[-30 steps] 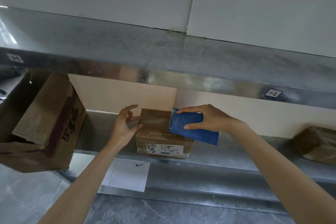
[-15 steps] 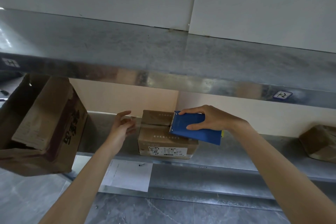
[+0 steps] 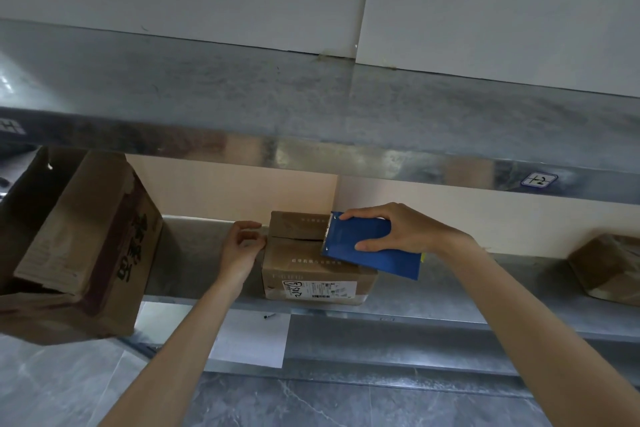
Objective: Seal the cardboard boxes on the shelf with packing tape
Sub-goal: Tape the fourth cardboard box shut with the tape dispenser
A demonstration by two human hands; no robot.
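a small cardboard box (image 3: pixel 313 258) sits on the metal shelf (image 3: pixel 450 291), near its front edge, with a white shipping label (image 3: pixel 318 289) on the side facing the camera. the 2 top flaps meet at a seam running left to right across the lid. the right hand (image 3: pixel 401 230) is closed around a blue tape dispenser (image 3: pixel 367 248), thumb on its near edge and fingers along its far edge. the dispenser rests on the right part of the box top, its toothed end at the seam. the left hand (image 3: pixel 240 250) is at the left side of the box, fingers loosely curled and touching the upper left edge; it grips nothing. whether tape is on the seam cannot be told. a larger open carton (image 3: pixel 79 246) stands tilted at the left end of the shelf, well apart. another brown box (image 3: pixel 609 269) lies at the far right of the shelf. a white paper sheet (image 3: pixel 252 340) lies below the shelf.
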